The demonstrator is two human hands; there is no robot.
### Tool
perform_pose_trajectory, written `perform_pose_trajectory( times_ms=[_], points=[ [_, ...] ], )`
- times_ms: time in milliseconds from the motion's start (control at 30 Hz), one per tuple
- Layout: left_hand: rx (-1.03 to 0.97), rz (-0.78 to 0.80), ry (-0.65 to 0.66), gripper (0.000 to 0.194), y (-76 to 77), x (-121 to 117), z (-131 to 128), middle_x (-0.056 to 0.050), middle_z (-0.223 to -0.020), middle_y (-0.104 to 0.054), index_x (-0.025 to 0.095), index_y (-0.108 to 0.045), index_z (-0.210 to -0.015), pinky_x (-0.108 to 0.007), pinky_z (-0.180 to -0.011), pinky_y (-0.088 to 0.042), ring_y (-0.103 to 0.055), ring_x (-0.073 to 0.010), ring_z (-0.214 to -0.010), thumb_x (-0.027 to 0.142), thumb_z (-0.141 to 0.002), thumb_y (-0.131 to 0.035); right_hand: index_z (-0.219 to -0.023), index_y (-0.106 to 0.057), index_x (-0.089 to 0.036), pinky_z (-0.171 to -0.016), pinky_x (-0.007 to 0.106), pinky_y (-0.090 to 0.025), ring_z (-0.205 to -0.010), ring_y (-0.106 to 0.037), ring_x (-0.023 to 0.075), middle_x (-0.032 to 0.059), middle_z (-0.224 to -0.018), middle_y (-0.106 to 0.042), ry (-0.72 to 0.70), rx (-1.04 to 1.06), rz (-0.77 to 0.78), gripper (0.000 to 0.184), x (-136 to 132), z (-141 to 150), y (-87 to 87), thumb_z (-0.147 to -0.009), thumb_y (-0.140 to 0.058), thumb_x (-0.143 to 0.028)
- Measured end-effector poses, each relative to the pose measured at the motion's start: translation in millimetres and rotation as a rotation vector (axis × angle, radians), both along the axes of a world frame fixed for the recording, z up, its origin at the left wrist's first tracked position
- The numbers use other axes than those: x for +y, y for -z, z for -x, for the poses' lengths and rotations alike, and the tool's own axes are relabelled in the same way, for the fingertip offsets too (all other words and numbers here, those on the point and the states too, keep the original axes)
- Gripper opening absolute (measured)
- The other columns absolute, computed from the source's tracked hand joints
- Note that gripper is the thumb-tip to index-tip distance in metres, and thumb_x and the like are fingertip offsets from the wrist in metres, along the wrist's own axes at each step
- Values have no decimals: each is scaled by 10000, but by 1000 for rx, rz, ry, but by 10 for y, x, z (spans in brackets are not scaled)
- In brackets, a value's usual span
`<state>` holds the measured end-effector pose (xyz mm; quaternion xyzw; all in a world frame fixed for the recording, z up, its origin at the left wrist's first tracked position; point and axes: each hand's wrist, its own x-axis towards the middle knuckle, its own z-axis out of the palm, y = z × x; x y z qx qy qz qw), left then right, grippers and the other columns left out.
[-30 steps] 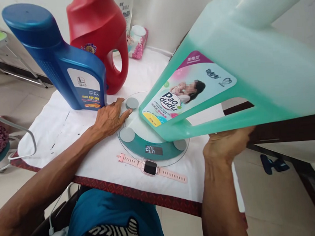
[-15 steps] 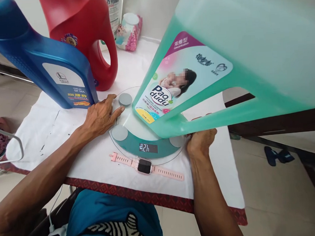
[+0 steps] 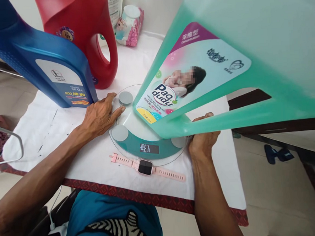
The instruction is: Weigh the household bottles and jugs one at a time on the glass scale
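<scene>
A large green translucent jug (image 3: 173, 113) of Pao dudu liquid stands on a round glass scale (image 3: 135, 144) with a lit digital display (image 3: 149, 148). My left hand (image 3: 100, 116) lies palm down at the scale's left rim, fingers spread, thumb beside a grey round pad. At the scale's right rim is my right hand (image 3: 205, 141), partly covered by the jug's lower edge. Some of its fingers show through the jug's handle opening, but its grip is hidden. A pink watch (image 3: 145, 167) lies flat just in front of the scale.
On the left stand a blue bottle (image 3: 58, 74) and a red handled jug (image 3: 83, 33). Behind them are a white pouch (image 3: 115, 10) and a pink-and-white pack (image 3: 130, 27). A white cloth (image 3: 51, 135) covers the table, edged in dark red. Dark slippers (image 3: 278, 154) lie on the floor.
The digits on the scale's display have changed. The green jug leans or shifts slightly and appears larger toward the right. Both hands keep nearly the same places.
</scene>
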<state>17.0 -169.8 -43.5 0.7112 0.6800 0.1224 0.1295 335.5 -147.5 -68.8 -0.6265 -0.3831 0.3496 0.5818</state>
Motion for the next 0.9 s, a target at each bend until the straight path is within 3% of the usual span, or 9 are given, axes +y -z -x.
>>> perform_pose_trajectory(
  times_ms=[200, 300, 433, 533, 633, 767, 900],
  points=[
    [2, -13, -24, 592, 5, -3, -10, -128, -964, -793, 125, -522, -1481, -419, -852, -588, -769, -306, -939, 557, -1088, -425, -603, -518, -236, -491, 259, -348, -568, -444, 118, -34, -610, -501, 71, -124, -127, 516, -36, 5, -64, -818, -725, -658],
    [-14, 0, -28, 561, -5, -11, -13, -125, -966, -800, 137, -536, -1461, -412, -824, -588, -782, -314, -934, 540, -1084, -435, -699, -627, -234, -626, 301, -485, -680, -556, 163, 0, -699, -589, 67, -61, -300, 464, -65, 92, -294, -872, -640, -665],
    [-40, 0, -18, 539, -13, -15, -15, -113, -975, -811, 150, -556, -1431, -396, -787, -591, -793, -314, -934, 529, -1078, -406, -809, -688, -272, -716, 407, -577, -813, -679, 242, 33, -822, -681, -75, 39, -492, 520, -125, 323, -711, -882, -596, -779],
    [-50, -19, -24, 590, -8, -16, -7, -130, -1014, -816, 127, -542, -1470, -409, -773, -595, -800, -329, -943, 531, -1069, -382, -713, -651, -281, -648, 401, -567, -726, -678, 243, 16, -722, -645, -241, 106, -519, 527, -158, 490, -967, -803, -718, -796],
    [-66, -41, -18, 632, -2, -14, 3, -145, -1011, -818, 102, -537, -1487, -422, -775, -601, -804, -341, -947, 539, -1061, -371, -662, -643, -264, -532, 350, -494, -537, -586, 189, -19, -593, -580, -370, 120, -461, 479, -178, 565, -1111, -764, -829, -693],
    [-75, -50, -20, 615, 5, -15, 5, -125, -951, -810, 105, -569, -1452, -392, -760, -602, -805, -309, -885, 537, -1061, -373, -562, -567, -240, -431, 288, -378, -399, -432, 121, -68, -461, -468, -327, 131, -448, 469, -166, 577, -1153, -713, -926, -502],
    [-72, -80, -28, 604, 65, -20, 12, -121, -961, -812, 110, -575, -1451, -376, -729, -593, -804, -294, -860, 529, -1070, -367, -524, -520, -221, -389, 248, -328, -376, -375, 81, -90, -430, -378, -222, 172, -386, 529, -42, 573, -1221, -640, -974, -466]
  ],
)
